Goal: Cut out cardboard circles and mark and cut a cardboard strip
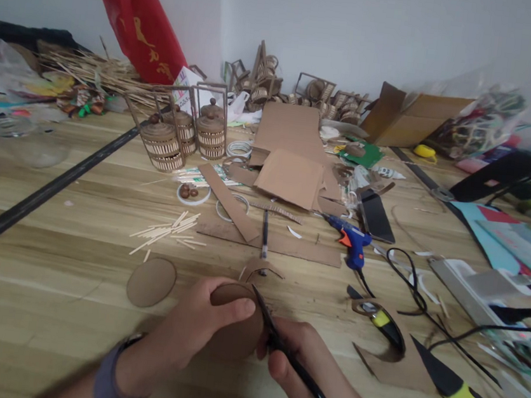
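My left hand (206, 320) is closed on a round cardboard disc (238, 335), its thumb lying across the top. In my right hand (307, 360) is a pair of black-handled scissors (274, 334), with the blades against the disc's right edge. A thin curved cardboard offcut (260, 269) lies just beyond the disc. To the left rests another cardboard disc (151, 282), flat on the table. Small wooden sticks (166, 232) are scattered behind that disc.
Several lidded lantern-like baskets (163, 142) stand at the back left. A blue glue gun (352, 237) with a cable lies right of centre. Cardboard sheets (292, 176) are stacked at the middle back. At right, a yellow-and-black tool (459, 393) lies by a cut cardboard scrap (394, 367).
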The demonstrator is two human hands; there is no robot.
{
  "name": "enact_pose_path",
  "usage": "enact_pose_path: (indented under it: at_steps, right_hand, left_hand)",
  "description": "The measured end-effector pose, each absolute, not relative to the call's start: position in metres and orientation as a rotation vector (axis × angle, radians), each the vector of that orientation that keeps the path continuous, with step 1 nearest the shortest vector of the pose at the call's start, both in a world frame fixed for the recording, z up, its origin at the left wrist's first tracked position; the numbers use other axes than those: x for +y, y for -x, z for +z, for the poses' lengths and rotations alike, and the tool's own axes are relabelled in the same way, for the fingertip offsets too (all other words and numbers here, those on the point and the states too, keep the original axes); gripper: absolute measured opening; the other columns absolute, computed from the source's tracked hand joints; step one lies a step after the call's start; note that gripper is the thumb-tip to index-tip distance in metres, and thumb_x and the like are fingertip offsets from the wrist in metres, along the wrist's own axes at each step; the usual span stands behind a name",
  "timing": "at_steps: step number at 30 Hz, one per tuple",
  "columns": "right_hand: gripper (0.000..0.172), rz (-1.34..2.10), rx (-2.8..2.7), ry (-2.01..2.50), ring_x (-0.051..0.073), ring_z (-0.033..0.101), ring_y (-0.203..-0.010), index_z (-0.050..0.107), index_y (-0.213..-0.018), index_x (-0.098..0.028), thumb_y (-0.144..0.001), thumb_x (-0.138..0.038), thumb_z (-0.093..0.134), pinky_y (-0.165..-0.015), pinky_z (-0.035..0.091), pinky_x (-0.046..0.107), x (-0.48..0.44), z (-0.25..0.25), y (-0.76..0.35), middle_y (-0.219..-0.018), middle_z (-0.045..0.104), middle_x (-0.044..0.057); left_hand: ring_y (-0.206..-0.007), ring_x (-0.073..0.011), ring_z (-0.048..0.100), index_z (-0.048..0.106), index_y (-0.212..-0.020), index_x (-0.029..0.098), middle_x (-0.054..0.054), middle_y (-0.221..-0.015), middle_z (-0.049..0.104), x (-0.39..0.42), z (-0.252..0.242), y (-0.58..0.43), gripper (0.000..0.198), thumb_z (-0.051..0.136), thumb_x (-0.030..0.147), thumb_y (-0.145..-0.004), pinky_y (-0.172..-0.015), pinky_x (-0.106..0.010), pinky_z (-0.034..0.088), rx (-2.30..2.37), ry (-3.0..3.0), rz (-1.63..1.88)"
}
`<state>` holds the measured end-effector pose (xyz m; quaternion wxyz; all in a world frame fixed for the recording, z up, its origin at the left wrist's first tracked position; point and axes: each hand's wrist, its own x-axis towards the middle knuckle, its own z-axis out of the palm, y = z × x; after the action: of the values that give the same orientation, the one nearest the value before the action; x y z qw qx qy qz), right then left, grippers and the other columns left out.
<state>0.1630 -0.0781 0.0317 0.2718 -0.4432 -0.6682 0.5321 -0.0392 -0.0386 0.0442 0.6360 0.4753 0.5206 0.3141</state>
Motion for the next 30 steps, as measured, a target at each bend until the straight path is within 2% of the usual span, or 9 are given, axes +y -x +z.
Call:
enact_pose_path:
  at_steps: [14, 21, 30]
  right_hand:
    - [0.080, 1.434, -1.788, 1.188, 0.014, 0.041, -0.057, 0.057, -0.076, -0.018, -0.082, -0.095, 0.035, -0.048, 0.027, 0.024, -0.0776, 0.0295, -0.1633, -0.062, 0.046, -0.001]
    - [0.079, 1.443, -1.790, 1.180, 0.013, 0.038, -0.056, 0.056, -0.075, -0.018, -0.084, -0.094, 0.035, -0.048, 0.026, 0.024, -0.0777, 0.0299, -0.1629, -0.062, 0.044, -0.002]
    - [0.084, 1.491, -1.772, 1.185, 0.012, 0.037, -0.055, 0.060, -0.079, -0.018, -0.076, -0.099, 0.037, -0.048, 0.027, 0.023, -0.0752, 0.0299, -0.1628, -0.061, 0.044, -0.003]
  left_hand:
    - [-0.102, -0.0328, 0.072, 0.080, -0.093, 0.022, -0.005, -0.098, 0.083, -0.0375, 0.0460, 0.0404, 0.037, 0.080, 0.048, -0.066, -0.092, -0.041, 0.052, 1.252, -1.094, 0.729]
    - [-0.102, -0.0323, 0.071, 0.080, -0.092, 0.021, -0.005, -0.097, 0.083, -0.0387, 0.0454, 0.0399, 0.036, 0.079, 0.048, -0.068, -0.092, -0.040, 0.052, 1.254, -1.088, 0.748]
    - [-0.097, -0.0310, 0.071, 0.080, -0.090, 0.023, -0.003, -0.092, 0.082, -0.0352, 0.0486, 0.0428, 0.035, 0.077, 0.050, -0.069, -0.086, -0.038, 0.053, 1.263, -1.161, 0.706]
